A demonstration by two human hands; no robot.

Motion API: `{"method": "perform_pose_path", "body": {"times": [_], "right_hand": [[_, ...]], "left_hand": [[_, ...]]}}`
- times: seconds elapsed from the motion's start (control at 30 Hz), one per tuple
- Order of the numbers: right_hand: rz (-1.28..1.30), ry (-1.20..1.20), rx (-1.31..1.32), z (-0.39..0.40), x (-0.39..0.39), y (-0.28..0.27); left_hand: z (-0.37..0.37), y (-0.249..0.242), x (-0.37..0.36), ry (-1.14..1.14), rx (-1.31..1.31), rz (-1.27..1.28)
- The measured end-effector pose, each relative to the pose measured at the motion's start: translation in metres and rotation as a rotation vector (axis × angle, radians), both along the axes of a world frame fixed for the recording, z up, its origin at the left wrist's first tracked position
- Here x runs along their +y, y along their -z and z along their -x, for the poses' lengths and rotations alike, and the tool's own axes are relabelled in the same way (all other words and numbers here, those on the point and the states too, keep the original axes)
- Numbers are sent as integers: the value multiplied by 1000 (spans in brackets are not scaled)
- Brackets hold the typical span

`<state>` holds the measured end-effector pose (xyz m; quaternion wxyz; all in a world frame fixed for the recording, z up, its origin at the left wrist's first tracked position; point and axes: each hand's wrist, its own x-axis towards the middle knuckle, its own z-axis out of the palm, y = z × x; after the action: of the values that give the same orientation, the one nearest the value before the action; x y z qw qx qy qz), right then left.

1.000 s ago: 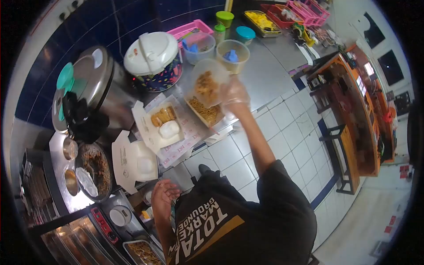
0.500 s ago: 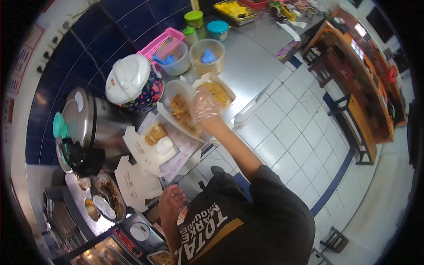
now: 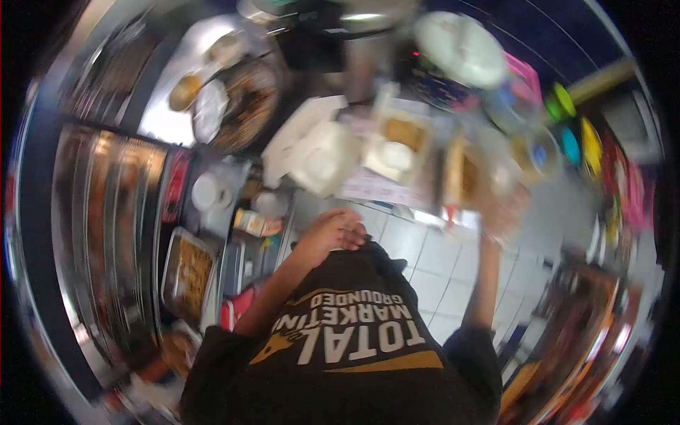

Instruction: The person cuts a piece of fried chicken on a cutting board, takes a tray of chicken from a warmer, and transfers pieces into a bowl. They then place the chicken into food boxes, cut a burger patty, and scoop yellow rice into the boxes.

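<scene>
My left hand (image 3: 333, 232) is bare and held before my shirt, fingers loosely bent with nothing in them. My right hand (image 3: 504, 209), in a clear plastic glove, is smeared by motion; its fingers do not show clearly. It is beside a box of brown, crumbly food (image 3: 466, 176) and a blurred translucent tub (image 3: 499, 166). Left of these stands an open white takeaway box (image 3: 379, 166) with a golden-brown piece of food (image 3: 404, 132) and a white mound (image 3: 395, 157). Another open white box (image 3: 322, 159) stands farther left.
A pan of dark brown food (image 3: 251, 99) and a ladle (image 3: 185, 92) are at the upper left. A tray of brown pieces (image 3: 188, 276) is at the lower left. A white-lidded rice cooker (image 3: 460, 49) stands at the back, near a pink basket (image 3: 524, 76).
The view has turned left, so the counter things appear farther right and the pan and tray show more fully. My right hand stays near the food tub, now blurred.
</scene>
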<state>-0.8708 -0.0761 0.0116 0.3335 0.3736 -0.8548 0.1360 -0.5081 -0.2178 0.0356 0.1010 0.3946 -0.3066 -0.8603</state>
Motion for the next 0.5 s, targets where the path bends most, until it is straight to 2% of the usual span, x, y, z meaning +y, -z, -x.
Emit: {"method": "perform_pose_path", "body": {"times": [0.03,0.07,0.1,0.17,0.23,0.27,0.33,0.37,0.4,0.43,0.47,0.5], "right_hand": [[31,-21,4,0,-2,-17],[377,-327,-227,15,0,-8],[436,-294,-347,-13,-24,-36],[148,-249,-155,-41,-64,-54],[-440,-182,561,-42,-100,-22],[-227,-553,-56,-80,-132,-32],[-203,-1086,-567,-167,-225,-13],[-377,-1276,-421,-212,-268,16],[-312,-1632,-237,-282,-294,-3],[-133,-1479,459,-309,-333,84],[-300,-1663,-329,-368,-347,68],[-439,-1594,-449,-400,-369,86]], "left_hand": [[-4,1,1,-32,4,-2],[-11,1,0,-75,1,0],[-21,13,0,-115,61,5],[-35,-6,3,-217,-5,4],[-60,1,10,-349,59,-13],[-72,4,14,-425,72,-14],[-99,14,20,-567,109,-18],[-115,21,27,-649,117,-18],[-127,26,32,-735,116,-15],[-142,29,37,-822,113,-9],[-157,31,44,-876,93,-15],[-171,31,52,-946,104,7]]}}
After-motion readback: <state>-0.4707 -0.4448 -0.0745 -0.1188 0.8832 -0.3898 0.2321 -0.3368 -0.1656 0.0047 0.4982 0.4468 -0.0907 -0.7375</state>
